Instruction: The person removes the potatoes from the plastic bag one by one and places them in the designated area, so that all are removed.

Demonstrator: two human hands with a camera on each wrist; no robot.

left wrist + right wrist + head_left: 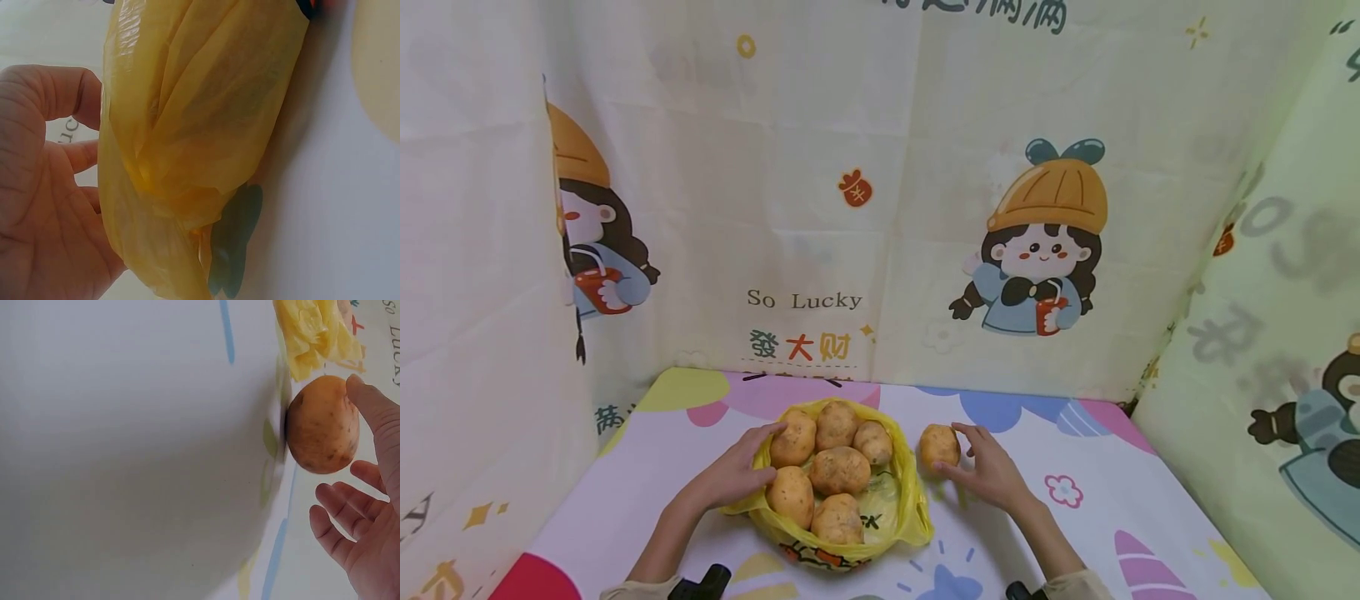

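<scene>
A yellow plastic bag [912,500] lies opened out on the table, with several potatoes [839,471] inside. My left hand [733,467] rests at its left rim, the index fingertip by the upper left potato [793,437] and the thumb by the lower left one. In the left wrist view the bag [206,112] hides the fingertips. Right of the bag, a single potato [940,447] sits on the table. My right hand [992,473] holds it lightly at its right side between thumb and index finger. The other fingers hang loosely bent in the right wrist view.
The table [1007,558] carries a pale cloth with coloured prints. Printed cloth walls [910,208] stand behind it and on both sides. Dark wrist camera mounts [700,583] show at the bottom edge.
</scene>
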